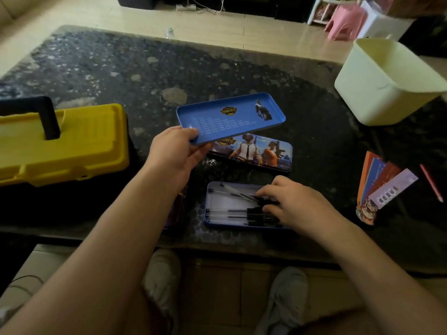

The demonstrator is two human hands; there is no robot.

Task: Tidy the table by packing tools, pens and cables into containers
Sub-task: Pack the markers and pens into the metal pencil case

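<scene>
While the left hand pinches the shallow blue tin lid aloft, right-hand fingers rest loosely spread on the black-capped clear pens in the open tin tray beneath. Flatten pens parallel before lidding.

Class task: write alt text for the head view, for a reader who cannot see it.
Left hand holds a blue tray above a dark table; right hand arranges pens in an open tin. A yellow toolbox sits left, a cream bin right.
</scene>
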